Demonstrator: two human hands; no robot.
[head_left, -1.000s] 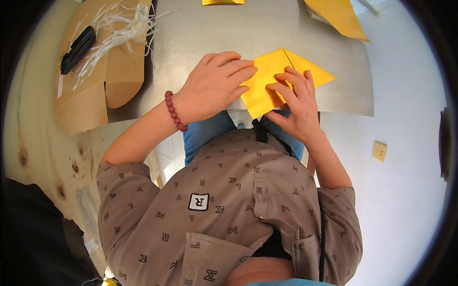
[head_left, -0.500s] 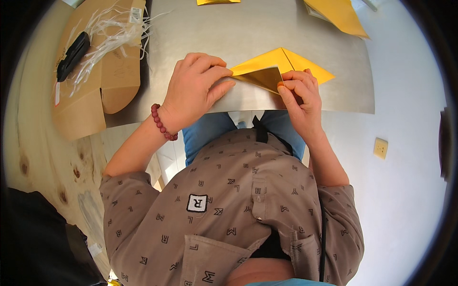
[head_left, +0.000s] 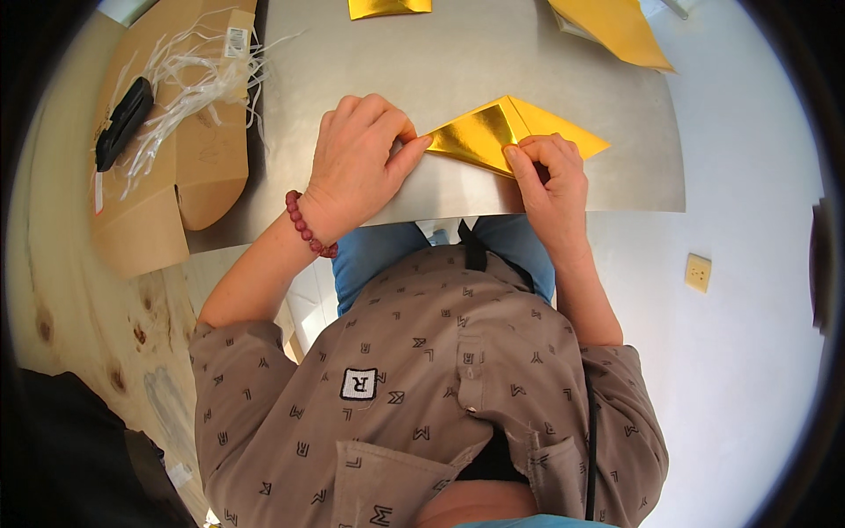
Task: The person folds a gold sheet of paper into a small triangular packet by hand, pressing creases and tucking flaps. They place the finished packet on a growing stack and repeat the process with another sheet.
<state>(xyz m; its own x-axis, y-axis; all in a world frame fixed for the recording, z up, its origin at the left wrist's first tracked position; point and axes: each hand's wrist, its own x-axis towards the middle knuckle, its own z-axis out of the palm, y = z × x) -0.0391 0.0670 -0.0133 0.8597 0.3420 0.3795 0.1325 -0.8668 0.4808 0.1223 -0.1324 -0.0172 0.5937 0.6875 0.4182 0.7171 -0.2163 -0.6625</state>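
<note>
A shiny gold folded paper (head_left: pixel 480 132) lies on the metal tabletop in front of me, shaped like a pointed kite with a crease near its upper peak. My left hand (head_left: pixel 363 167), wearing a beaded bracelet (head_left: pixel 304 227), pinches the paper's left tip between thumb and forefinger. On the other side, my right hand (head_left: pixel 554 180) has its thumb pressed on the lower edge of the folded gold flap, with its fingers curled beside it. Those fingers hide part of the paper's lower right edge.
The metal table (head_left: pixel 370 70) ends just before my lap. At left, a cardboard box (head_left: pixel 207 150) carries tangled clear plastic strips (head_left: pixel 189 84) and a black object (head_left: pixel 125 123). Gold paper (head_left: pixel 392 7) lies at the far edge, and a yellow paper stack (head_left: pixel 616 33) at far right.
The flap that stood raised with its pale underside showing is now folded down flat, gold side up. My right thumb has come down onto it. My left hand stays at the left tip.
</note>
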